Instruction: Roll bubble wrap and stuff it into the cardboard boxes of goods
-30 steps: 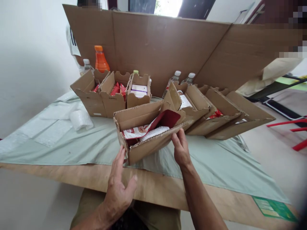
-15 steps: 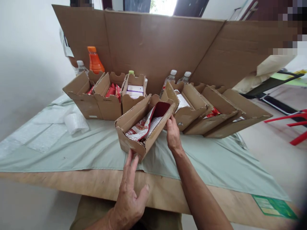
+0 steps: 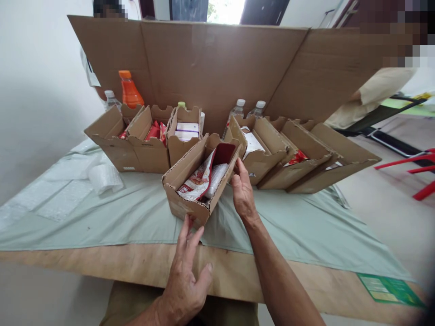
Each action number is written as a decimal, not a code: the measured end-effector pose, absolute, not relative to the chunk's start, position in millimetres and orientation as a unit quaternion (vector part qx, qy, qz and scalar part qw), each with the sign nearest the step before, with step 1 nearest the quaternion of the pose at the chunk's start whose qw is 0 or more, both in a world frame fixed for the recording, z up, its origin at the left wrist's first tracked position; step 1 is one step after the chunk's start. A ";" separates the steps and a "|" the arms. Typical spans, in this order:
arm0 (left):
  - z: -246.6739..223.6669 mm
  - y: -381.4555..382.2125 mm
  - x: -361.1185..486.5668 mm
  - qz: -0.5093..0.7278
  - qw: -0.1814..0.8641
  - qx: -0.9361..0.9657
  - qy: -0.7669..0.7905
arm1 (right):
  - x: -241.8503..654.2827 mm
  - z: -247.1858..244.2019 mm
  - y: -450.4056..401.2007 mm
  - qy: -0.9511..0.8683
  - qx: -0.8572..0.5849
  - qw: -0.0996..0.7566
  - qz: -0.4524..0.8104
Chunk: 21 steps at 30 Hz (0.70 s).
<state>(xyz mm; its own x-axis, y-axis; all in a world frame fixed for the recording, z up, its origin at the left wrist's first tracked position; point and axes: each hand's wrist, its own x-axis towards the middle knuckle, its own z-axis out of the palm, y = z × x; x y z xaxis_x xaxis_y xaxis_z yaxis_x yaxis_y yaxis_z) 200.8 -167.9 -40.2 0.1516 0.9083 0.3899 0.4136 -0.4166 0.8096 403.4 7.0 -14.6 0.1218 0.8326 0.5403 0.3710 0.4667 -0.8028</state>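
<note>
An open-topped cardboard box (image 3: pixel 185 206) stands at an angle in the middle of the cloth, in front of the row of other boxes. Inside it lie a red and white printed pouch (image 3: pixel 196 182) and something wrapped in clear plastic (image 3: pixel 217 175). My left hand (image 3: pixel 186 271) has its fingers stretched out, the tips touching the lower front of this box and the thumb apart. Against the box's right side rests my right hand (image 3: pixel 243 192), its fingers extended and partly hidden by the thumb and box wall.
Cardboard boxes (image 3: pixel 146 156) with red packets stand behind left, and more boxes (image 3: pixel 267 167) behind right. Bottles, one an orange bottle (image 3: pixel 131 93), stand before a tall cardboard screen (image 3: pixel 217 63). Bubble wrap (image 3: pixel 105 176) lies left, a green leaflet (image 3: pixel 389 290) right. People are partly visible beyond.
The box has turned slightly, and both hands have shifted a little while staying against it. The camera view has tilted slightly; the other boxes keep their places.
</note>
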 end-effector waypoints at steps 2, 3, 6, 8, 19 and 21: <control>-41.6 -167.5 202.4 0.458 0.268 0.708 0.466 | 406.6 -12.8 7.0 -0.644 -0.479 0.564 0.194; -42.0 -167.4 203.8 0.458 0.268 0.707 0.467 | 407.6 -12.3 7.0 -0.647 -0.481 0.559 0.194; -42.3 -167.5 209.3 0.457 0.273 0.707 0.466 | 409.5 -11.7 7.2 -0.653 -0.483 0.549 0.197; -41.9 -167.6 213.1 0.458 0.279 0.707 0.460 | 410.7 -11.4 7.5 -0.654 -0.485 0.546 0.201; -46.5 -169.7 238.8 0.453 0.342 0.708 0.420 | 415.1 -8.4 3.5 -0.616 -0.460 0.565 0.299; -48.2 -166.9 241.5 0.443 0.352 0.712 0.414 | 415.3 -8.8 3.3 -0.601 -0.460 0.574 0.313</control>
<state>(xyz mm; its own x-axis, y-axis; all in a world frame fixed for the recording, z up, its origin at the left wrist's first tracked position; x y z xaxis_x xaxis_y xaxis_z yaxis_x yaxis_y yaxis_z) 241.5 -166.9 -48.2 0.2634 0.9029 0.3398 0.2781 -0.4083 0.8694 415.3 3.3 -8.8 0.0821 0.9125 0.4008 0.1933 0.3799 -0.9046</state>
